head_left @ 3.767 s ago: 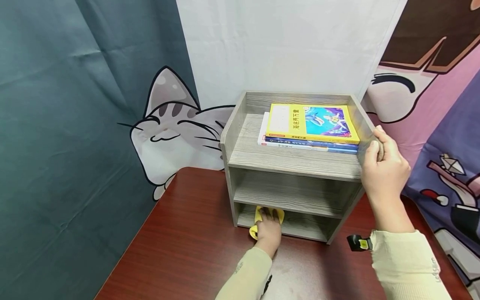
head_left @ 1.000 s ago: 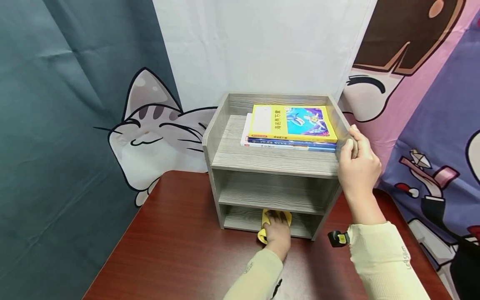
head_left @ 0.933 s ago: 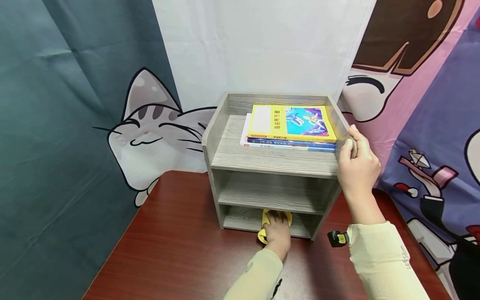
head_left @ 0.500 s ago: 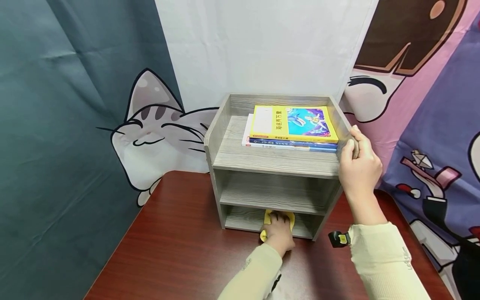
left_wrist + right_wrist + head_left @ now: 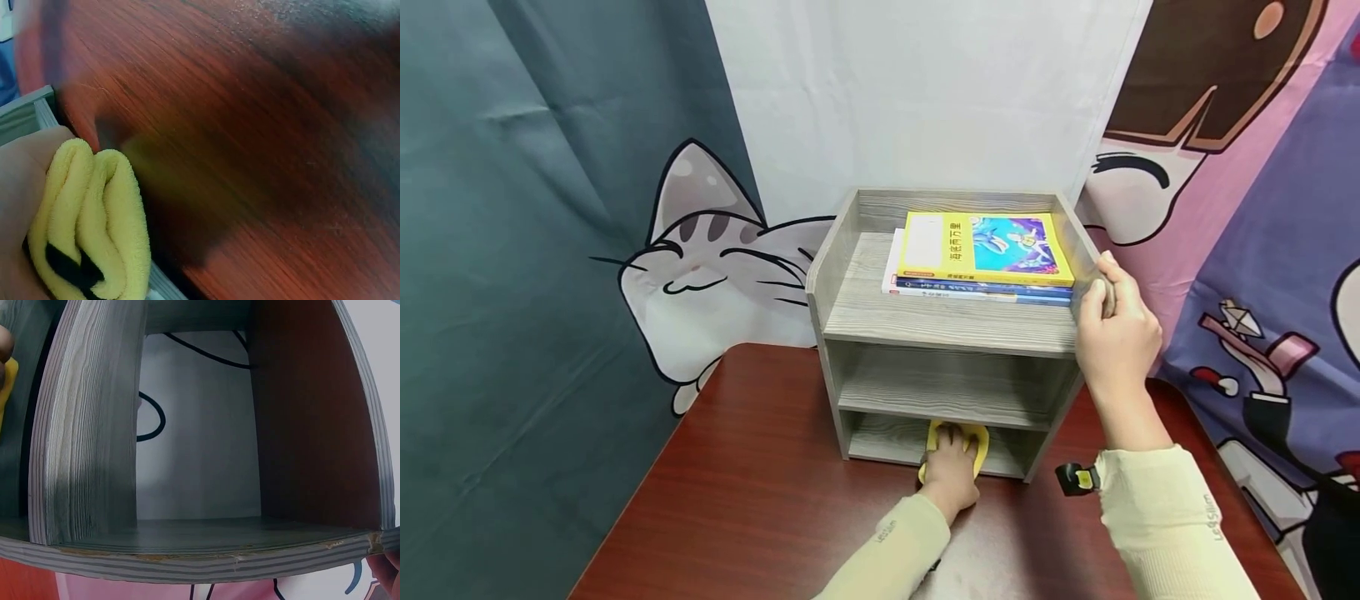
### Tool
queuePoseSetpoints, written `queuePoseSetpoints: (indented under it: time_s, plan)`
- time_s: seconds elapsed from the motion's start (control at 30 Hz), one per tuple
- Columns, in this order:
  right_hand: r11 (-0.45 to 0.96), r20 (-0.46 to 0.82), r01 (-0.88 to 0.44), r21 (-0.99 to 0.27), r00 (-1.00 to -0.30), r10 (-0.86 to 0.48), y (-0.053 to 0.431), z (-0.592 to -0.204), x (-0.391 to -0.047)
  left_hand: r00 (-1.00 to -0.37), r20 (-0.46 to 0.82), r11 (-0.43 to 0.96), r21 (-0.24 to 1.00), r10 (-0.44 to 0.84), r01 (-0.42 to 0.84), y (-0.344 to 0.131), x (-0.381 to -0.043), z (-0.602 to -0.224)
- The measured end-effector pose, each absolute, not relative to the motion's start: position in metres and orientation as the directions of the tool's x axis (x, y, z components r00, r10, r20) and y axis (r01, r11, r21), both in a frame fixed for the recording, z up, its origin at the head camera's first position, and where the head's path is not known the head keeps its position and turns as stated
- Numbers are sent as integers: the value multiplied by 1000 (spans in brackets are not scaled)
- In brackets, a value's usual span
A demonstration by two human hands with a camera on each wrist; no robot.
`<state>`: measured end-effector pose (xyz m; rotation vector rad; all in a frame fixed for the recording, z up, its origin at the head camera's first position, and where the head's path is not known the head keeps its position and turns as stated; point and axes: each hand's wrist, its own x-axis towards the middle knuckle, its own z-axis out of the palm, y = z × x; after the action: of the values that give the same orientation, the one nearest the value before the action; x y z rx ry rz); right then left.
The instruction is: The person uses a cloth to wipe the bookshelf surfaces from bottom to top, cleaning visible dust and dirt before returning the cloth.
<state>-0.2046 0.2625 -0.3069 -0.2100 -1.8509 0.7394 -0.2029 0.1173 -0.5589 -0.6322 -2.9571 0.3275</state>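
Note:
A small grey wood-grain shelf unit (image 5: 951, 325) stands on the table. My left hand (image 5: 950, 473) holds a folded yellow cloth (image 5: 982, 446) against the bottom shelf, toward its right half, with fingertips reaching inside. The left wrist view shows the folds of the cloth (image 5: 103, 225) bunched beside the hand (image 5: 22, 187). My right hand (image 5: 1118, 337) grips the front edge of the unit's right side panel, thumb on the inner face. In the right wrist view the cloth (image 5: 6, 387) shows at the left edge, and the middle compartment's side wall hides nothing in front of it.
Several books lie stacked on the top shelf, a yellow one (image 5: 932, 246) uppermost. The red-brown table (image 5: 737, 500) spreads in front and to the left. A cat-print curtain (image 5: 700, 258) and a white curtain (image 5: 962, 92) hang behind.
Since the earliest frame, my left hand and the cloth have moved right along the bottom shelf. Lately the left forearm has swung left. My right hand keeps its grip; the view has shifted.

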Motion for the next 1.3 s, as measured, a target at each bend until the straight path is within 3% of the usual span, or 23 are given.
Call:
queuePoseSetpoints:
  time_s: [0.47, 1.3]
  plan:
    - [788, 779, -192, -586, -400, 482, 261, -306, -204, -949, 61, 928, -236, 311, 289, 134, -196, -548]
    - [791, 781, -189, -582, -400, 479, 262, -307, -206, -955, 97, 937, -240, 282, 252, 149, -195, -552]
